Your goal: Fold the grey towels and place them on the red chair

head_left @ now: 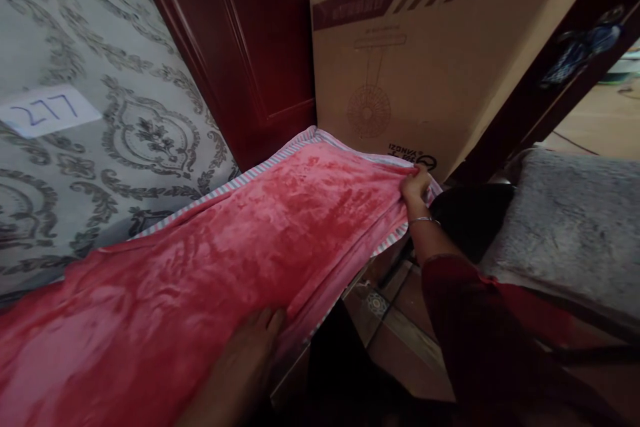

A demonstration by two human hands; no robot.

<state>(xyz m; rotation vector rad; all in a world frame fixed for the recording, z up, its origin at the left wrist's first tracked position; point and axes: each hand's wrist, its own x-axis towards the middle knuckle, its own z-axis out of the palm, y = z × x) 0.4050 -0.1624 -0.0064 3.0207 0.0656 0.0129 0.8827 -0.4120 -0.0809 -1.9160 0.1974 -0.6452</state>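
A red-pink plush blanket [240,233] with a striped border lies spread from the lower left to the foot of a cardboard box. At its far right corner, my right hand [416,185] has its fingers closed round the edge, with a thin bracelet at the wrist. My left hand [250,347] rests on the blanket near its front edge, fingers stretched out and somewhat blurred. Part of the striped border hangs down beside my right forearm.
The large cardboard box [400,67] stands upright against a dark red wooden panel [250,47]. Patterned wallpaper [150,133] with a paper [50,110] marked 277 is at left. A grey fluffy cushion [575,227] lies at right, above a tiled floor [400,360].
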